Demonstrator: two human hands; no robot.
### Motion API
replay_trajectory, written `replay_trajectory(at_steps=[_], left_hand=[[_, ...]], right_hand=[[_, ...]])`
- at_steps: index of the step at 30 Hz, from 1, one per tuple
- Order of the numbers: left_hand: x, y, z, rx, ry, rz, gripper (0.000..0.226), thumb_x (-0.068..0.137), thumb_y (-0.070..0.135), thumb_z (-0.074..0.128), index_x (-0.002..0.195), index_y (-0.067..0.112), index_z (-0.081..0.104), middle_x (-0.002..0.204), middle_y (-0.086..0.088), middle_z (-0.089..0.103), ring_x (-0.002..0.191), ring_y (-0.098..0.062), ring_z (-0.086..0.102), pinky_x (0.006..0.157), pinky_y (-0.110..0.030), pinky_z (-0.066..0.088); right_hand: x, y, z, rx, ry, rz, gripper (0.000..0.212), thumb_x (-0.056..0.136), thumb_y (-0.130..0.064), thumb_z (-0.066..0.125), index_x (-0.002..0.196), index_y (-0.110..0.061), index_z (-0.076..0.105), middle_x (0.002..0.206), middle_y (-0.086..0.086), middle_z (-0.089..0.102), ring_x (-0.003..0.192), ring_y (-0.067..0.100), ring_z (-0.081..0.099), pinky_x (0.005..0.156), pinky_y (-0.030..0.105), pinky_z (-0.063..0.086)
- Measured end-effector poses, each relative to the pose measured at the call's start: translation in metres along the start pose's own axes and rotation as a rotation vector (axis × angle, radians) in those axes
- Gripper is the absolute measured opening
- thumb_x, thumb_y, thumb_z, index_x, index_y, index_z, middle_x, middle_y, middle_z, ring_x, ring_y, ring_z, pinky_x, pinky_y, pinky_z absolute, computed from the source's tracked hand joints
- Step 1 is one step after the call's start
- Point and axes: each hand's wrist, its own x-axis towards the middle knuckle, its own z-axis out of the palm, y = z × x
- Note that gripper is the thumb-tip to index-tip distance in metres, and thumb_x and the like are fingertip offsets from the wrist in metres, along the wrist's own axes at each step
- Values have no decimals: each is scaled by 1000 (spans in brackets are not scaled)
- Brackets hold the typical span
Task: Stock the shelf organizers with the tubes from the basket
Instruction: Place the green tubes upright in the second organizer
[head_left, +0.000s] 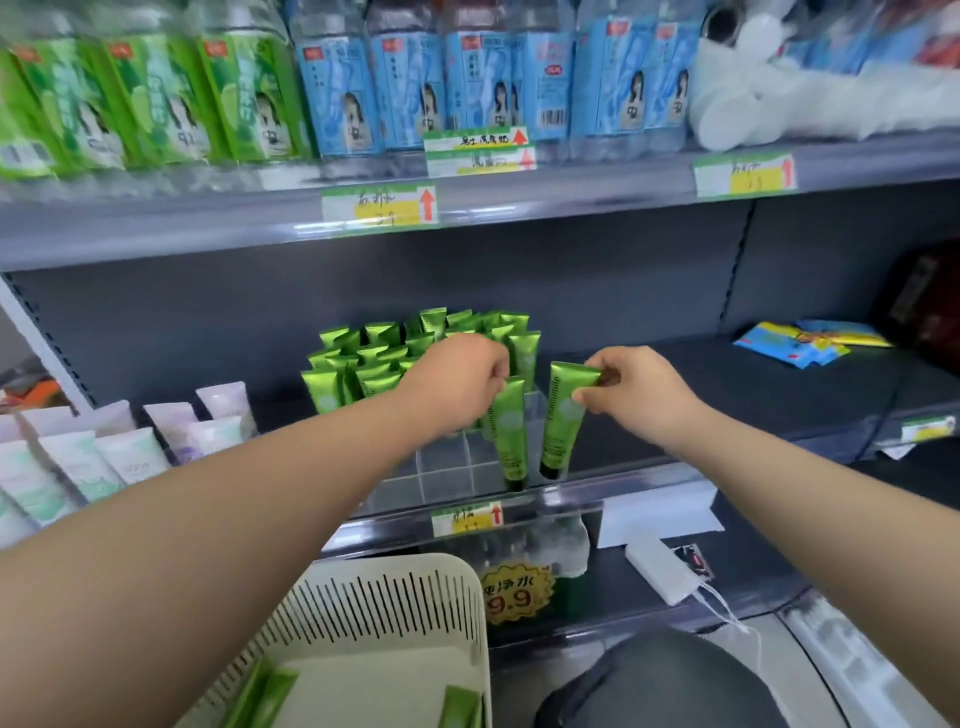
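The dark shelf in front of you carries the work, and the cream slotted basket sits below its front edge, near your left forearm, with a few loose tubes lying in it. On the shelf stands a clear divided organizer, its back cells packed with standing tubes, crimped ends up. Pale tubes lie to the left. Your left hand has its grip curled tight on the crimped top of the first tube, held cap-down at the organizer's front right corner. Your right hand pinches the second tube just beside it, grip closed on the upper end, slightly tilted. You cannot tell which cell either one is in.
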Motion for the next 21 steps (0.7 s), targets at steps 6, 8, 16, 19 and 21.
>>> replay_trajectory(at_steps=[6, 8, 16, 19, 21], left_hand=[[42, 0, -1, 4, 68, -17, 14, 90, 17, 55, 95, 13, 67, 96, -5, 67, 92, -26, 59, 73, -29, 40], [54, -1, 1, 6, 69, -23, 14, 90, 17, 54, 95, 13, 66, 95, -5, 66, 91, -27, 59, 74, -30, 42], [97, -9, 14, 24, 60, -45, 14, 91, 16, 51, 96, 16, 64, 99, -6, 64, 92, -29, 59, 80, -38, 50], [108, -15, 25, 37, 30, -64, 14, 90, 17, 51, 96, 17, 64, 101, -7, 64, 94, -30, 59, 82, -39, 50], [109, -18, 31, 37, 20, -79, 14, 90, 16, 52, 95, 17, 65, 102, -8, 65, 95, -32, 59, 82, -39, 50]], right_hand=[[31, 6, -9, 26, 60, -2, 9, 78, -15, 72, 80, -11, 64, 80, 10, 66, 78, 24, 60, 69, 30, 44], [40, 9, -10, 27, 60, -2, 8, 78, -15, 72, 80, -12, 64, 79, 9, 66, 81, 26, 62, 72, 31, 46], [78, 19, -1, 43, 68, -15, 10, 79, -16, 72, 78, -18, 62, 78, 5, 66, 78, 23, 62, 69, 31, 46], [91, 24, 7, 49, 65, -12, 11, 79, -15, 71, 76, -20, 61, 71, -1, 60, 69, 15, 55, 60, 24, 42], [93, 26, 13, 44, 56, -14, 11, 79, -15, 71, 77, -19, 61, 68, -4, 57, 65, 12, 52, 59, 21, 40]])
